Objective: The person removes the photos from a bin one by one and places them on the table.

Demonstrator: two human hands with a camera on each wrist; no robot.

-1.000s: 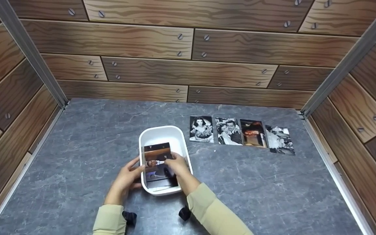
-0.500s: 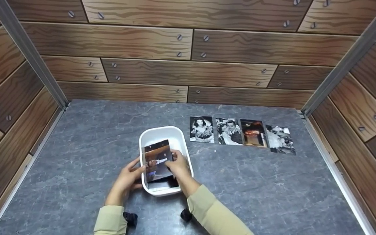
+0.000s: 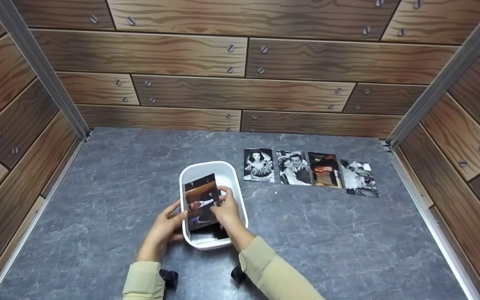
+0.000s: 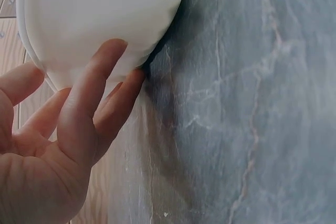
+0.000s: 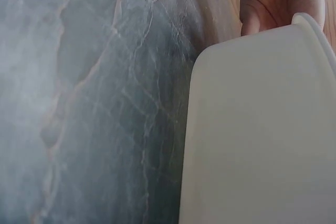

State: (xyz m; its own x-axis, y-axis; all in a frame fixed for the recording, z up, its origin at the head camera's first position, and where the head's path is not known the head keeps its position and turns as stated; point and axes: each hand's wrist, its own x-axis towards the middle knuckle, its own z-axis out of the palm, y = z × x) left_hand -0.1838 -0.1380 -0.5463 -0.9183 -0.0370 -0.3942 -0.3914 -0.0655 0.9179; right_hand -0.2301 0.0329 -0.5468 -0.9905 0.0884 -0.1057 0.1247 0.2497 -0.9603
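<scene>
A white plastic tub (image 3: 206,246) stands on the table. The left hand (image 3: 163,227) holds its left side, thumb at the rim; the left wrist view shows the fingers (image 4: 86,95) against the outer wall. Inside the tub, the right hand (image 3: 228,212) pinches the right edge of a colour photo (image 3: 200,198), which lies tilted and shows a person in a white shirt. Another dark photo (image 3: 213,231) lies beneath it. In the right wrist view the tub wall (image 5: 262,129) hides the right hand and the photos; the left hand appears beyond it.
On the table (image 3: 327,241), several photos lie in a row right of the tub, among them a black-and-white portrait (image 3: 258,165), a fiery colour photo (image 3: 324,169) and a black-and-white photo (image 3: 360,178) at the end. Wood-patterned walls (image 3: 240,58) enclose three sides.
The right hand has moved slightly away from the person, sliding and tilting the photo the same way over the one beneath. The left hand keeps its place at the tub.
</scene>
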